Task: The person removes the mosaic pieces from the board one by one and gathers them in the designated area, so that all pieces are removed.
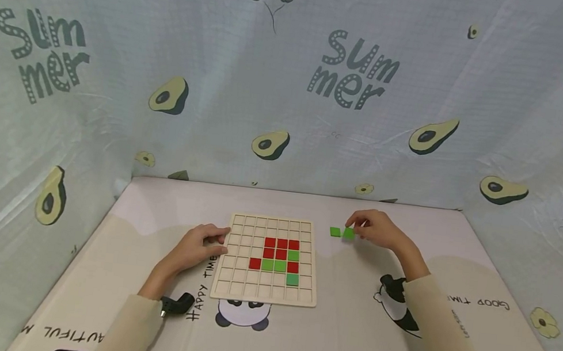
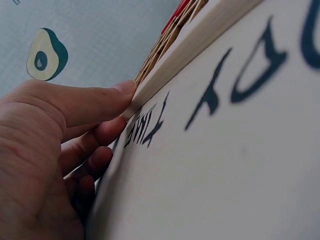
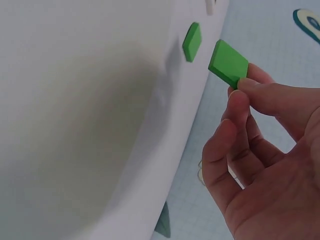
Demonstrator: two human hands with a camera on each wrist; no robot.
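Apparently mid-pickup, the right hand (image 1: 378,229) pinches a green square tile (image 3: 229,64), likely needing steady carrying next, while the spread left hand (image 1: 195,245) touches a gridded wooden board (image 1: 243,252).

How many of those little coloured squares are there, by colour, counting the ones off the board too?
Red tiles on the board: 7
Light green tiles on the board: 3
Bluish-green tile on the board: 1
Loose green tile off the board: 1
Held green tile, in the right hand: 1
Total: 13
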